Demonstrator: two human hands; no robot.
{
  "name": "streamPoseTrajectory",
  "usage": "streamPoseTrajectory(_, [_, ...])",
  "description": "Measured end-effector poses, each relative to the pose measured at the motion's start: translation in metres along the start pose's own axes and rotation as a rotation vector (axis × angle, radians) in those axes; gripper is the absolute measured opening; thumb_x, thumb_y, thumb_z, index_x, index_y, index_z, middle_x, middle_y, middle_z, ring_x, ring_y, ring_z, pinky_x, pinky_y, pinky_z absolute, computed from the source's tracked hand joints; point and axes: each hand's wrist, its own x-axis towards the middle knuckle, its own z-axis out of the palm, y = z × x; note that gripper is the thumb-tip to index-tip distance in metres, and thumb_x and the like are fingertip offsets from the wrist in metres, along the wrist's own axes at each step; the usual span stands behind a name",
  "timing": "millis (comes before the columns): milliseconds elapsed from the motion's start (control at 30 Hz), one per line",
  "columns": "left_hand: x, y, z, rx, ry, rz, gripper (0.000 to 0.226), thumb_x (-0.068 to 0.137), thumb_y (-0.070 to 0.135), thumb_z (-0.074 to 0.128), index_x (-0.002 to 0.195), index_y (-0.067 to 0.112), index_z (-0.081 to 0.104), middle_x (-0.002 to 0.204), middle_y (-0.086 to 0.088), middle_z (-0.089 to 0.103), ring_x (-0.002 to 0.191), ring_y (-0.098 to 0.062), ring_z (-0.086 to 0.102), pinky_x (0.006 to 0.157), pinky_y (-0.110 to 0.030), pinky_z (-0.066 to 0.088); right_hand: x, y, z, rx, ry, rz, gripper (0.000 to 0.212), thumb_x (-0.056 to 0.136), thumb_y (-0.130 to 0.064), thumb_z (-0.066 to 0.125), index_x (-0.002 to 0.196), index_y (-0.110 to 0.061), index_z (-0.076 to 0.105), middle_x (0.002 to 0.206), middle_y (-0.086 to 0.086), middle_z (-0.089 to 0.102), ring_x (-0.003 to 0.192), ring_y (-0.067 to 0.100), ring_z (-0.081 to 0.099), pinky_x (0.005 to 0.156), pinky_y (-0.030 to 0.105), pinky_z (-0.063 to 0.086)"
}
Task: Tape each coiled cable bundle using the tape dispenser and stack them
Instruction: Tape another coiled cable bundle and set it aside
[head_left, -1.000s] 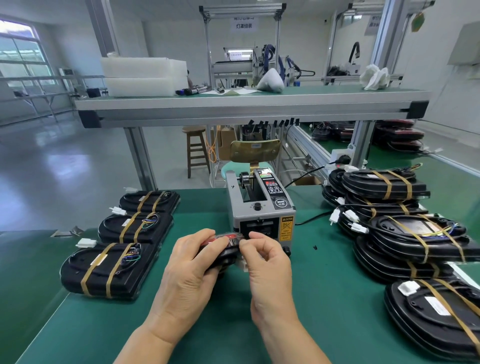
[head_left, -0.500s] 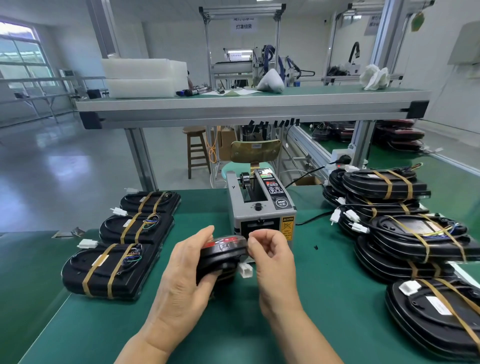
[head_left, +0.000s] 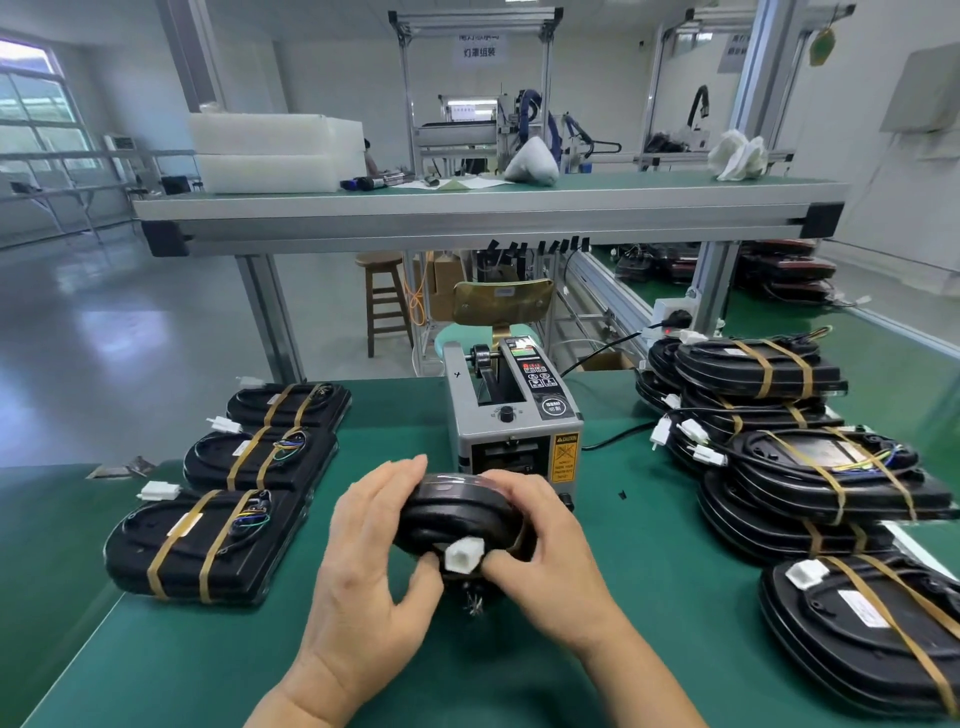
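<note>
Both hands hold one black coiled cable bundle (head_left: 457, 512) upright on edge above the green table, just in front of the grey tape dispenser (head_left: 511, 415). My left hand (head_left: 371, 551) grips its left side, fingers over the top and thumb beneath. My right hand (head_left: 545, 545) grips the right side, thumb by the white connector (head_left: 464, 555) at the bundle's lower front. A strip of tan tape shows at the bundle's right edge under my right fingers. The dispenser's outlet is partly hidden behind the bundle.
Three taped bundles (head_left: 208, 540) lie in a row at the left. A large stack of taped bundles (head_left: 810, 467) fills the right side. The dispenser's black power cord (head_left: 618, 439) runs rightward. A raised shelf (head_left: 467, 208) spans the back.
The bundle has been tipped and rolled toward me, so its white connector now faces front. Both hands shifted lower around it, away from the dispenser's outlet.
</note>
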Motion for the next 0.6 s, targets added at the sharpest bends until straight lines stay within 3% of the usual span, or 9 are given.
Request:
streamPoseTrajectory(133, [-0.001,-0.003,0.0,0.211,-0.045,-0.017,0.071,0.072,0.038,0.061,0.135,0.013,0.043,0.131,-0.002,0.054,0.123,-0.016,0.047,0.112,-0.061,0.028,0.001,-0.014,0.01,-0.467,-0.01,-0.136,0.056,0.064,-0.029,0.054,0.12,-0.038,0.055,0.104,-0.018,0.051,0.103,0.008,0.046,0.095,0.03,0.036])
streamPoseTrajectory(233, [-0.007,-0.009,0.0,0.192,-0.119,-0.045,0.059,0.075,0.04,0.066,0.131,0.021,0.055,0.119,0.005,0.06,0.112,-0.014,0.055,0.106,-0.047,0.039,0.003,-0.017,0.012,-0.64,-0.101,-0.222,0.059,0.065,-0.028,0.051,0.124,-0.036,0.054,0.104,-0.015,0.053,0.102,0.013,0.045,0.093,0.032,0.033])
streamPoseTrajectory(333, [-0.012,-0.016,-0.001,0.139,-0.113,-0.124,0.059,0.072,0.028,0.085,0.125,0.014,0.064,0.115,0.005,0.062,0.106,-0.013,0.06,0.096,-0.022,0.044,0.013,-0.019,0.007,-0.438,-0.103,-0.077,0.056,0.07,-0.034,0.048,0.124,-0.033,0.061,0.104,-0.018,0.059,0.103,0.006,0.048,0.096,0.022,0.036])
streamPoseTrajectory(433, [-0.017,-0.02,-0.003,0.135,-0.138,-0.155,0.067,0.064,0.014,0.091,0.124,0.015,0.063,0.115,0.008,0.06,0.107,-0.003,0.056,0.096,-0.011,0.04,0.031,-0.01,-0.004,-0.235,0.27,0.181,0.014,0.082,-0.022,0.06,0.084,-0.029,0.072,0.084,-0.017,0.066,0.085,0.0,0.058,0.073,0.008,0.04])
streamPoseTrajectory(467, [-0.018,-0.02,-0.004,0.125,-0.144,-0.16,0.068,0.063,0.012,0.091,0.125,0.016,0.063,0.115,0.009,0.059,0.107,-0.001,0.055,0.096,-0.009,0.039,0.037,-0.006,-0.008,-0.196,0.356,0.285,0.018,0.084,-0.016,0.061,0.074,-0.029,0.07,0.078,-0.016,0.067,0.081,0.001,0.059,0.067,0.007,0.04])
streamPoseTrajectory(600, [-0.025,-0.024,-0.004,0.093,-0.131,-0.191,0.067,0.064,0.012,0.091,0.124,0.017,0.062,0.116,0.009,0.059,0.109,0.002,0.054,0.095,-0.007,0.037,0.05,0.01,-0.01,-0.043,0.422,0.561,0.023,0.091,-0.016,0.061,0.071,-0.024,0.07,0.071,-0.007,0.07,0.08,0.016,0.065,0.072,0.029,0.05])
